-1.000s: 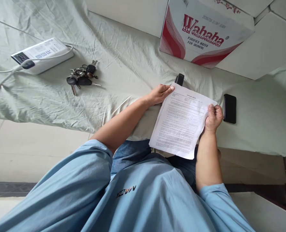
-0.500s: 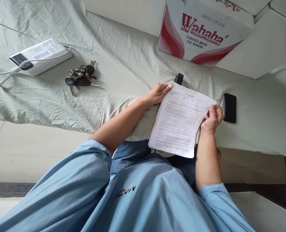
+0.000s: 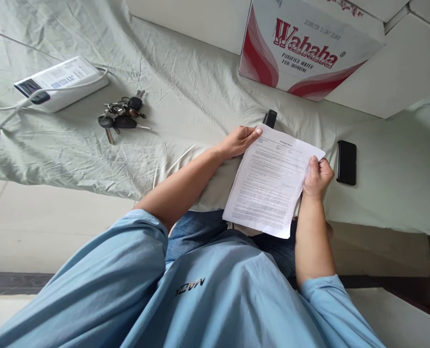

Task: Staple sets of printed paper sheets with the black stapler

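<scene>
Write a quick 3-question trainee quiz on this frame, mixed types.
1. True or false: both hands hold the printed sheet.
2. What lies nearest the right hand? A) keys B) black phone C) white power bank
3. Fill in: the left hand pinches the sheet's top ___ corner.

Key: 1 true; 2 B; 3 left.

shirt (image 3: 207, 299): light blue, short sleeves, dark lettering on chest | trousers (image 3: 196, 229): blue denim | forearms bare
</scene>
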A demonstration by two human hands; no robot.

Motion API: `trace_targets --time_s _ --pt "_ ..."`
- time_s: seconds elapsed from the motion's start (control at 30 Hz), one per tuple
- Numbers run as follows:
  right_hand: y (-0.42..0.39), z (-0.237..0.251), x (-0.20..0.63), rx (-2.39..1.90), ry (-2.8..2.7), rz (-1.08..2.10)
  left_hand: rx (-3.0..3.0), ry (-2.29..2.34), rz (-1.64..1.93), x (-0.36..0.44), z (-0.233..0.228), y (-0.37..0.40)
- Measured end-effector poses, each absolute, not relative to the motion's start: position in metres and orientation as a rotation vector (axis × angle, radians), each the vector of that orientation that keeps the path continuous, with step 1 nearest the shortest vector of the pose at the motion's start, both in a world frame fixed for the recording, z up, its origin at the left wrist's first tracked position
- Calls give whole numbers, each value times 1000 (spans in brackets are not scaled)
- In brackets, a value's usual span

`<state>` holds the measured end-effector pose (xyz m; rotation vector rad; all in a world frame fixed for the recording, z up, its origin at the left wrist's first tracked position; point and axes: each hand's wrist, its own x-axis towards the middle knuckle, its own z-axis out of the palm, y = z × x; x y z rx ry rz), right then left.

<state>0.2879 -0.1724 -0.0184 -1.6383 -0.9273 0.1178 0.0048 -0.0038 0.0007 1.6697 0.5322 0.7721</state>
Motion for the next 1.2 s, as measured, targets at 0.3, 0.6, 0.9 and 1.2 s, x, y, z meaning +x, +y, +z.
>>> trace_targets --time_s 0.3,0.6,0.9,1.2 --pt "-171 -20 289 -1623 -925 165 1675 543 783 6 -5 -2" --pt "-171 -20 288 -1633 -920 144 1676 538 779 7 -4 -2" --pt "-170 -22 289 -1657 -964 184 1698 541 779 6 -6 0" --pt "-168 -25 292 -1652 -954 143 1705 567 776 5 -7 1"
